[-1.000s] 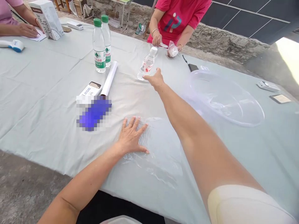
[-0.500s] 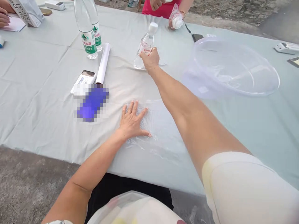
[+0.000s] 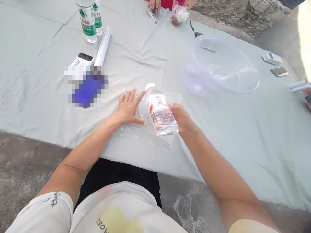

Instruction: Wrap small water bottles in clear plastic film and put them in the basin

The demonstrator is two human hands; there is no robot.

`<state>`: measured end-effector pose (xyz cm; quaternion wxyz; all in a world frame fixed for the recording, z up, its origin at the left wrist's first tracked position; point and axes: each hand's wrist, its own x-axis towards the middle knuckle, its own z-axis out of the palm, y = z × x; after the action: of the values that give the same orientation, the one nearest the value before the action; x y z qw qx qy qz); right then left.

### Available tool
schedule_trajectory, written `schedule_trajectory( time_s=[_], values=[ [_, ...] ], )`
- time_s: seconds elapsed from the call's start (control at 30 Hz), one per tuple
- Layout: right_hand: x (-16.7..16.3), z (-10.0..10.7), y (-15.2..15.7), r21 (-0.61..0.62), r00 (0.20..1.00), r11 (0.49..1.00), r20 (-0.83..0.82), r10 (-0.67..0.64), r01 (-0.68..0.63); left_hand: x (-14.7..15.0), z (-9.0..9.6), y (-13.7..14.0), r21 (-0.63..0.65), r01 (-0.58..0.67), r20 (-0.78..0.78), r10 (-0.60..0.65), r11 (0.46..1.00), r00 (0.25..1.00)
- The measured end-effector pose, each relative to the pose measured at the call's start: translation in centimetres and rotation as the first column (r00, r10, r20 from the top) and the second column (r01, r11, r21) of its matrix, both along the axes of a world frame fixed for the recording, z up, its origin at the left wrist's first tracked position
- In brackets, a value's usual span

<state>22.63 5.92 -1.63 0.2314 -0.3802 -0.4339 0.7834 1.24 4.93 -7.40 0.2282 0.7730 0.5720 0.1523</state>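
Note:
My left hand [image 3: 128, 108] lies flat with its fingers spread on a sheet of clear plastic film [image 3: 155, 137], which clings to the cloth-covered table. In my right hand [image 3: 181, 118] is a water bottle [image 3: 161, 113] with a white cap and a red-and-white label. The bottle tilts, cap toward the far left and base toward me, above the right part of the film. My right fingers wrap its right side, and some of them are hidden behind it.
Two green-labelled bottles [image 3: 87, 24], a white roll [image 3: 103, 45], a white device [image 3: 82, 60] and a blurred blue item [image 3: 88, 89] stand or lie leftward. A clear plastic basin [image 3: 243, 87] is at right. Across the table a person's hand [image 3: 176, 19] holds a plastic-wrapped item.
My right hand has lifted the bottle from the middle of the table and brought it back toward me, over the film. My left hand stays flat on the film. The view has shifted.

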Motion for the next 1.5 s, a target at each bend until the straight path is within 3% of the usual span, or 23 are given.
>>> schedule_trajectory(
  time_s=[0.13, 0.27, 0.47, 0.7, 0.9, 1.07, 1.3, 1.4, 1.5],
  values=[
    [-1.8, -2.7, -1.6, 0.027, 0.997, 0.997, -0.032, -0.067, 0.068, -0.6, 0.2, -0.1, 0.033, -0.002, 0.135, -0.003, 0.999, 0.991],
    [-2.8, -3.8, -1.2, 0.000, 0.988, 0.988, 0.007, -0.151, 0.151, -1.3, 0.6, -0.1, 0.010, 0.083, 0.158, -0.084, 0.996, 0.984],
    [-2.9, -3.3, -1.2, 0.074, 0.936, 0.990, 0.325, -0.135, 0.117, -4.0, 1.4, 0.4, -0.113, 0.139, 0.089, -0.129, 0.984, 0.988],
    [-3.7, -2.2, -1.3, 0.121, 0.838, 0.993, 0.542, -0.066, 0.000, -6.2, 2.1, 0.3, -0.109, 0.097, -0.033, -0.101, 0.989, 0.994],
    [-5.4, -0.8, -1.0, 0.202, 0.823, 0.979, 0.559, -0.099, -0.020, -5.6, 1.6, 0.2, -0.119, 0.100, -0.003, -0.102, 0.988, 0.995],
    [-7.4, -1.9, 0.0, 0.216, 0.820, 0.976, 0.555, -0.141, 0.022, -5.7, 1.5, 0.4, -0.114, 0.125, 0.011, -0.124, 0.986, 0.992],
    [-8.6, -2.4, 0.0, 0.213, 0.776, 0.977, 0.620, -0.119, -0.020, -6.8, 3.4, -0.2, -0.224, 0.161, 0.015, -0.161, 0.961, 0.987],
    [-9.0, -2.1, -0.3, 0.286, 0.712, 0.956, 0.685, -0.157, -0.065, -8.0, 4.6, -0.5, -0.228, 0.078, -0.012, -0.083, 0.970, 0.996],
    [-9.6, -2.1, -0.7, 0.346, 0.665, 0.932, 0.723, -0.191, -0.108, -8.6, 5.3, -1.3, -0.129, -0.163, -0.038, 0.159, 0.978, 0.987]
  ],
)
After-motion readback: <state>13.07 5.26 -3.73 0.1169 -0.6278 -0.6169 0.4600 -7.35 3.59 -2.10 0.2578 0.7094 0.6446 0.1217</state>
